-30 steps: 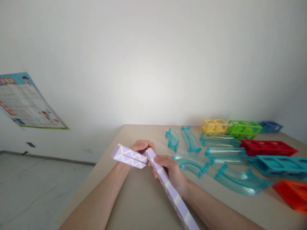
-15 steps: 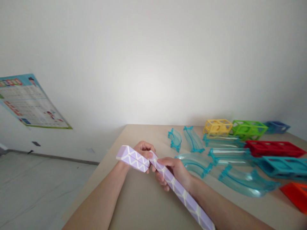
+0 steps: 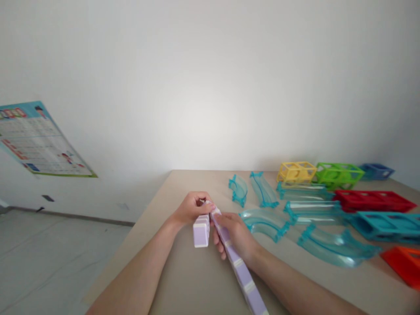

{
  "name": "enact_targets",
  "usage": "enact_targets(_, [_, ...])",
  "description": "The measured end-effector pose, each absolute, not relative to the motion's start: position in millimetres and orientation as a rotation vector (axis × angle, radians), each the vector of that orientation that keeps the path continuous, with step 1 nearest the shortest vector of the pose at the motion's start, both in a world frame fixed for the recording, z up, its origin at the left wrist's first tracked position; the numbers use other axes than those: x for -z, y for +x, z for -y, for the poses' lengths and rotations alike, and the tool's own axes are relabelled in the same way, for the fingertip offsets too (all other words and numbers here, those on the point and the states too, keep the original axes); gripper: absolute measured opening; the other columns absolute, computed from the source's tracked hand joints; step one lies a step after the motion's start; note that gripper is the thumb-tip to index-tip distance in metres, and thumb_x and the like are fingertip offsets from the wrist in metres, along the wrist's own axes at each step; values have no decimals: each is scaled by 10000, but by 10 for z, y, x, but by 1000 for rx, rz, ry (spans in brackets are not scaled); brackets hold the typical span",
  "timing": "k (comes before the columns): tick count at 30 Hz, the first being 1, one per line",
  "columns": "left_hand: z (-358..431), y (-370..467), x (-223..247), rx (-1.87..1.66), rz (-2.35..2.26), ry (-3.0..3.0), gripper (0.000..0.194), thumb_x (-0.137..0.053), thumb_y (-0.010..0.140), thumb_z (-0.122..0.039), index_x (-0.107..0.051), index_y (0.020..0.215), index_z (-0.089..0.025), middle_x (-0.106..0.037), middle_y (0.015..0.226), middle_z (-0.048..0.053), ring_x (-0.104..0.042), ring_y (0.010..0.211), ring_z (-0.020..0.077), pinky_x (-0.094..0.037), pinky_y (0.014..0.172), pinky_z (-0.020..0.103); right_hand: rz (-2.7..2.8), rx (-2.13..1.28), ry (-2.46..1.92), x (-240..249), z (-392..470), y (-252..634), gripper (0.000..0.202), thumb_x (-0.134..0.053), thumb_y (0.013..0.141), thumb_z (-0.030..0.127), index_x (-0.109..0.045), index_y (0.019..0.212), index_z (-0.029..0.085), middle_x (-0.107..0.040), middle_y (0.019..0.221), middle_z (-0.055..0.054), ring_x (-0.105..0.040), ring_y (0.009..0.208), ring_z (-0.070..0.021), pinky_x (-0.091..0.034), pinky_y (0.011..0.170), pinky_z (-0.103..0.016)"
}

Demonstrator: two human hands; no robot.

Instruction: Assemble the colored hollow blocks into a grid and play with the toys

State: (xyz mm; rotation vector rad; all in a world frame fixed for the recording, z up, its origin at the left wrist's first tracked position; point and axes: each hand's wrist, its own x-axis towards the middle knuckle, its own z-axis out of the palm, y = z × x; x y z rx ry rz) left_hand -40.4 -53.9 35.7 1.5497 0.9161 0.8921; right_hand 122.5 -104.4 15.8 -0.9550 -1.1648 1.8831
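Lilac segmented stick (image 3: 243, 275) is positioned over the surface (image 3: 183, 284), folded at its far end; left grip (image 3: 193, 208) pinches near the fold, right grip (image 3: 236, 231) encloses the long straight section.

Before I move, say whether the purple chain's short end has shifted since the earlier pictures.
Yes: the short end swung right and nearer, its tip passing from left to right of the far left corner of the table.

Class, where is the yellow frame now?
In the head view, the yellow frame stands right of centre at the far side of the table, near the wall, just left of the green frame.
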Motion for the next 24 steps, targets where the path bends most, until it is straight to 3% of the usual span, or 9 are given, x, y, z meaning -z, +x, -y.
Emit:
enact_targets(9, [503,-417,-305,-1210,-1091,1711,264,-696,712,-373,-613,675,-125,-476,525,-52,-423,453,59,-281,423,176,1380,-1699,-1029,-157,1120,1243,460,-434,838,607,-518,716,172,-553,447,3,-497,318,-136,-352,303,-219])
enact_targets(15, [530,-369,-362,-1233,-1018,1595,348,-726,692,-449,-632,722,-115,-561,603,-16,-493,515,84,-362,473,189,1343,-1640,-1034,-138,1145,1216,453,-437,848,628,-522,811,184,-531,472,41,-487,317,-122,-344,313,-209])
enact_targets(19, [548,-332,-367,-1127,-816,1441,509,-634,740,-614,-641,859,-119,-611,601,17,-533,491,117,-394,473,221,1149,-1806,-885,-158,1124,1203,509,-404,832,665,-533,779,175,-480,423,54,-425,280,-101,-319,292,-200])
enact_targets(21, [557,-312,-353,-1058,-767,1417,594,-516,784,-689,-644,800,-109,-599,549,35,-537,470,135,-395,467,240,1059,-1970,-807,-193,1109,1215,500,-404,831,647,-538,757,171,-470,415,53,-415,273,-93,-297,284,-189])
enact_targets(24, [576,-302,-345,-1049,-805,1448,615,-457,822,-671,-618,628,-110,-561,502,43,-509,460,129,-374,467,245,949,-2205,-724,-250,1089,1248,446,-424,844,569,-568,753,157,-494,437,38,-460,300,-92,-326,298,-178])
